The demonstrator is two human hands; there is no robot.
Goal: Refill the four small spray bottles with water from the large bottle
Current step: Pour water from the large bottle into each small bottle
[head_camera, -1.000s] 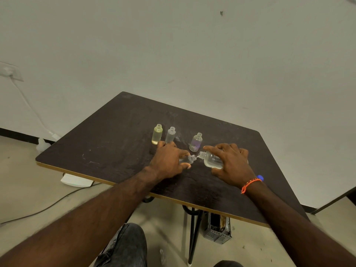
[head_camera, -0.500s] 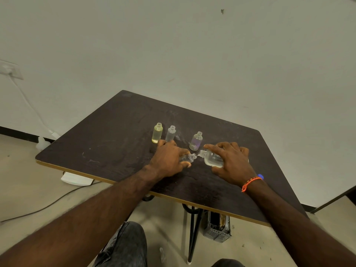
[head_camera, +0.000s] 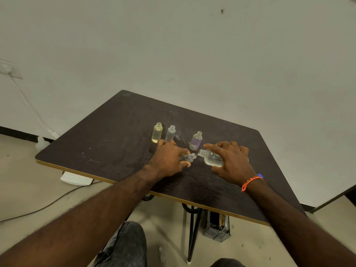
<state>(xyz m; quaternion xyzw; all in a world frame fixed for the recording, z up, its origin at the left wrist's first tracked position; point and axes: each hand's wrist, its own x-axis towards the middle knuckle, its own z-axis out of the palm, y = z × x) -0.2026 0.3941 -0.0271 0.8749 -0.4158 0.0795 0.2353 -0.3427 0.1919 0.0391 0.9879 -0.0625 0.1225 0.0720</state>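
Observation:
My left hand (head_camera: pixel 167 159) grips a small clear bottle (head_camera: pixel 188 157), tilted with its open neck pointing right. My right hand (head_camera: pixel 232 162) holds the large clear bottle (head_camera: pixel 211 158) tipped to the left, its mouth touching the small bottle's neck. Water lies in the large bottle's lower side. Three more small bottles stand upright and uncapped behind my hands: a yellowish one (head_camera: pixel 157 132), a clear one (head_camera: pixel 170 133) and a purple-tinted one (head_camera: pixel 196 141). All are on the dark table (head_camera: pixel 107 143).
The table's front edge (head_camera: pixel 92 175) runs close under my wrists. On the floor lie a white device (head_camera: pixel 76 179) with a cable, and a grey crate (head_camera: pixel 216 226) by the table leg. A pale wall stands behind the table.
Both hands stay in nearly the same place, with the two bottle mouths still together. The view has shifted slightly.

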